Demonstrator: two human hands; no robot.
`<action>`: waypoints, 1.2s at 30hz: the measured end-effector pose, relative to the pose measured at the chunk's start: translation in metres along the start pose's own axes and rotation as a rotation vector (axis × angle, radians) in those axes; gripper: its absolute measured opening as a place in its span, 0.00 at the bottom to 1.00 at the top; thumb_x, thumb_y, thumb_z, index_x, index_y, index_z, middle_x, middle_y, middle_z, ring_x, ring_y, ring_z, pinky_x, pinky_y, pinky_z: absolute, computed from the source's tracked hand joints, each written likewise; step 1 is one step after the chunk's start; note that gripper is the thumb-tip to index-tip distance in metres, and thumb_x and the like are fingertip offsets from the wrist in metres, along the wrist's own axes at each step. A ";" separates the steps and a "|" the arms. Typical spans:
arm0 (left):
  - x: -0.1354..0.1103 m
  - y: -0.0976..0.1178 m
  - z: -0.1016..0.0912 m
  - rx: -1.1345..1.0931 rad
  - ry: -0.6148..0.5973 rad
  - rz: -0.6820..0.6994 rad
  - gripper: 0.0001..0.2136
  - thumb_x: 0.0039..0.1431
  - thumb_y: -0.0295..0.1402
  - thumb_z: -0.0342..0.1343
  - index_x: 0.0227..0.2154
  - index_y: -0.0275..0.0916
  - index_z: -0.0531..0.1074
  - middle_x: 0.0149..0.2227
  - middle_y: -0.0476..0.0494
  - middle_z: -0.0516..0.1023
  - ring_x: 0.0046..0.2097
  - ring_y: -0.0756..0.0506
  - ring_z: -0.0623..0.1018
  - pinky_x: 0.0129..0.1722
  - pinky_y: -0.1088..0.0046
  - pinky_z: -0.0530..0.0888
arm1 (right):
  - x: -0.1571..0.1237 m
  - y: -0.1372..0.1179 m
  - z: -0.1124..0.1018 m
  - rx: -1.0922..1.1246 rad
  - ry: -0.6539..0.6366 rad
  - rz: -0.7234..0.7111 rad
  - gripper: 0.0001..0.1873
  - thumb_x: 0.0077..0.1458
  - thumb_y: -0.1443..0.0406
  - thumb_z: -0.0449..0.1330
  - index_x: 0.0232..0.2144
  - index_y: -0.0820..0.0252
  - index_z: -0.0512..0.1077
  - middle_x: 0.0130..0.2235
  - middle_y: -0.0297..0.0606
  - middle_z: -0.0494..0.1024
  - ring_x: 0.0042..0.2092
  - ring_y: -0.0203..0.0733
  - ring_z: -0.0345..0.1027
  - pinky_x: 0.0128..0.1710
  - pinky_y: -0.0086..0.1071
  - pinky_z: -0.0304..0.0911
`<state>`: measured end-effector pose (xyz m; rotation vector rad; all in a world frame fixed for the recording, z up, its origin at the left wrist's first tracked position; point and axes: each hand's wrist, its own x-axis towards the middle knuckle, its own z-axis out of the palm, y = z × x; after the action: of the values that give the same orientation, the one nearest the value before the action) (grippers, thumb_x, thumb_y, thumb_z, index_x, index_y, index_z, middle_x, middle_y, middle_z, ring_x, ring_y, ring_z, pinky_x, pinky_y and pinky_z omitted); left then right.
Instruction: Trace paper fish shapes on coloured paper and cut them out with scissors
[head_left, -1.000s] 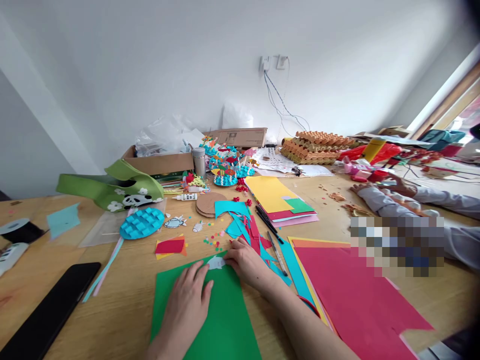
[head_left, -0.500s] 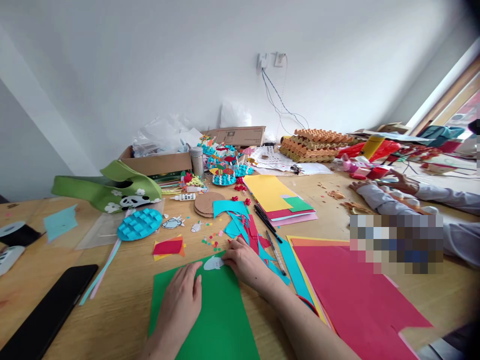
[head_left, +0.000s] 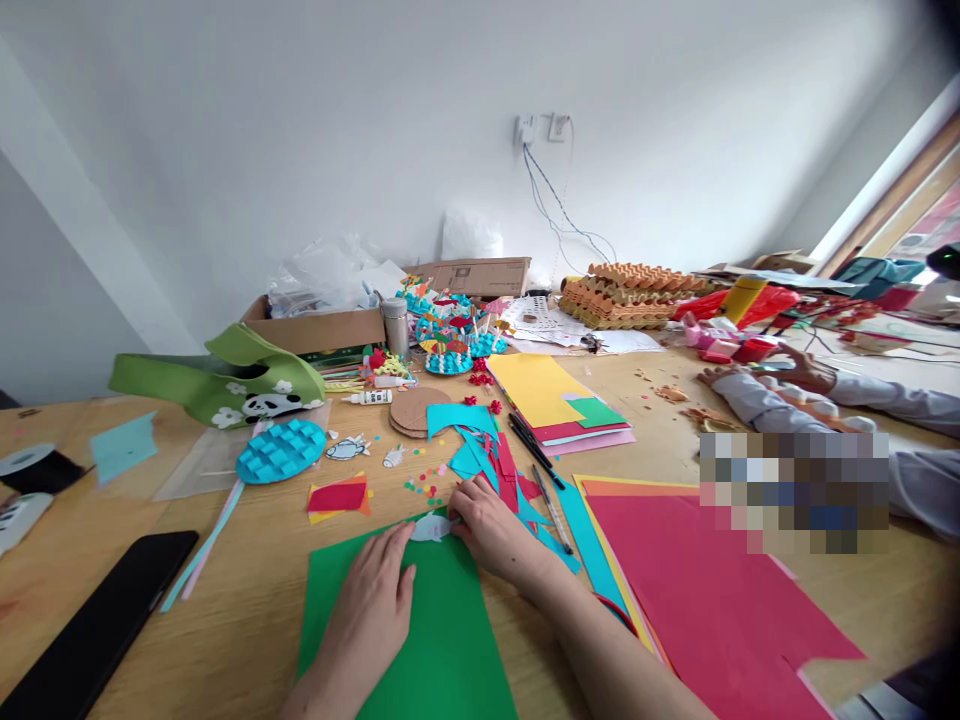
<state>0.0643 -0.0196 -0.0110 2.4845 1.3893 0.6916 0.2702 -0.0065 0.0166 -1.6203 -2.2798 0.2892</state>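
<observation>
Seemingly to steady the white cutout [head_left: 432, 528] on the green sheet [head_left: 446, 640], the left hand [head_left: 371, 590] held thumb and fingers apart; the right hand [head_left: 486, 528] curled opposite, its pinch unclear.

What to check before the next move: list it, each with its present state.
1. Green sheet under left hand: ok.
2. Pale cutout on the green sheet, near its far edge: ok.
3. Right hand at the cutout's right end: ok.
4. Right hand's grip on the cutout: cannot tell.
5. Clear-barrelled pen off the green sheet: ok.
6. Red loop in full view: not ok, right forearm hides part.
</observation>
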 end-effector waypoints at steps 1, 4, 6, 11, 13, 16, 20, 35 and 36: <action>0.000 -0.001 0.001 -0.002 0.007 -0.003 0.19 0.62 0.30 0.41 0.54 0.36 0.65 0.52 0.37 0.74 0.54 0.42 0.73 0.52 0.60 0.72 | 0.000 0.000 -0.001 0.014 0.006 -0.007 0.04 0.54 0.71 0.61 0.34 0.62 0.72 0.39 0.41 0.72 0.44 0.46 0.62 0.46 0.37 0.58; -0.001 -0.002 0.002 0.001 0.035 -0.019 0.20 0.61 0.30 0.42 0.56 0.36 0.63 0.54 0.37 0.72 0.56 0.43 0.72 0.53 0.62 0.71 | 0.000 -0.001 -0.002 0.019 0.027 -0.035 0.05 0.54 0.74 0.58 0.32 0.62 0.70 0.37 0.39 0.72 0.41 0.43 0.63 0.46 0.35 0.57; -0.001 -0.001 0.002 0.013 0.028 -0.022 0.21 0.61 0.28 0.43 0.56 0.37 0.63 0.54 0.37 0.72 0.56 0.43 0.71 0.53 0.61 0.71 | -0.001 -0.001 -0.002 -0.006 0.034 -0.057 0.05 0.55 0.74 0.57 0.32 0.61 0.71 0.36 0.40 0.72 0.41 0.44 0.62 0.45 0.36 0.57; 0.000 0.003 -0.003 0.076 -0.097 -0.033 0.20 0.57 0.22 0.41 0.48 0.38 0.71 0.55 0.37 0.71 0.56 0.42 0.71 0.54 0.60 0.70 | -0.004 0.003 -0.005 0.056 0.013 -0.136 0.08 0.50 0.73 0.59 0.33 0.60 0.73 0.38 0.39 0.72 0.43 0.43 0.64 0.48 0.36 0.56; 0.000 0.004 -0.006 0.089 -0.122 -0.040 0.20 0.56 0.21 0.41 0.46 0.38 0.72 0.55 0.37 0.71 0.56 0.42 0.71 0.54 0.60 0.70 | -0.004 0.005 -0.007 0.087 0.029 -0.104 0.11 0.48 0.76 0.57 0.34 0.60 0.74 0.37 0.38 0.72 0.42 0.42 0.65 0.48 0.35 0.56; 0.000 0.006 -0.008 0.098 -0.131 -0.041 0.19 0.56 0.21 0.42 0.46 0.38 0.73 0.54 0.37 0.72 0.56 0.42 0.71 0.54 0.60 0.70 | -0.004 0.006 -0.009 0.102 0.043 -0.039 0.10 0.51 0.75 0.58 0.34 0.60 0.74 0.36 0.38 0.72 0.42 0.41 0.65 0.46 0.34 0.57; 0.001 0.008 -0.010 0.110 -0.151 -0.041 0.19 0.57 0.21 0.42 0.45 0.38 0.74 0.54 0.37 0.71 0.56 0.42 0.71 0.54 0.61 0.70 | -0.003 0.008 -0.006 0.089 0.002 -0.057 0.07 0.52 0.66 0.65 0.36 0.59 0.76 0.38 0.39 0.73 0.44 0.44 0.65 0.47 0.35 0.57; -0.003 0.012 -0.008 0.177 -0.194 0.044 0.23 0.58 0.23 0.42 0.54 0.44 0.69 0.55 0.42 0.71 0.54 0.40 0.70 0.51 0.58 0.70 | 0.001 0.002 0.006 -0.048 0.019 -0.029 0.05 0.56 0.64 0.62 0.33 0.60 0.75 0.37 0.42 0.74 0.44 0.47 0.64 0.45 0.36 0.58; -0.003 0.013 -0.008 0.188 -0.193 0.056 0.22 0.60 0.25 0.43 0.54 0.45 0.69 0.55 0.43 0.72 0.53 0.40 0.70 0.50 0.58 0.70 | 0.001 0.003 0.007 -0.050 0.020 -0.035 0.05 0.56 0.64 0.61 0.33 0.60 0.75 0.37 0.42 0.73 0.44 0.47 0.64 0.45 0.36 0.58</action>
<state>0.0686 -0.0294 0.0000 2.6589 1.3747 0.3324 0.2694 -0.0042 0.0095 -1.5975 -2.3153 0.2083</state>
